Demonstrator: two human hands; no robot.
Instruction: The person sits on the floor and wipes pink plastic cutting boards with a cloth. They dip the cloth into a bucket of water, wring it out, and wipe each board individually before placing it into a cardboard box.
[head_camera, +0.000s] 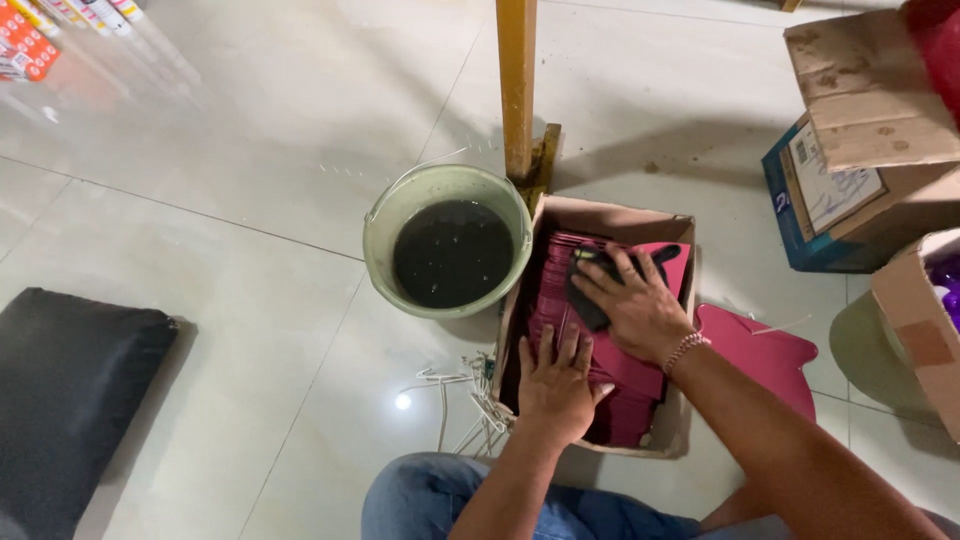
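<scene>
Pressing flat on a stack of magenta sheets (600, 350), the left hand (556, 385) lies with its fingers (570, 345) spread and extended, holding nothing. The stack sits inside an open cardboard box (590, 215) on the pale tiled floor (250, 200), near the person's jeans-clad knee (425, 495).

Just beyond it, the right hand (637, 303), a beaded bracelet (685, 348) on its wrist, rests on a dark cloth-like piece (592, 290) lying on the top sheets; its fingers are splayed over the piece, pressing rather than gripping.

Left of the box, touching its side, stands a green bucket (385, 225) of dark liquid, with a yellow post (517, 85) rising behind it. White wire pieces (470, 395) lie on the floor at the box's near left corner. One more magenta cut-out shape (760, 350) lies on the floor right of the box. Far right are further cardboard cartons (870, 90); a black cushion (70, 390) sits at the near left.
</scene>
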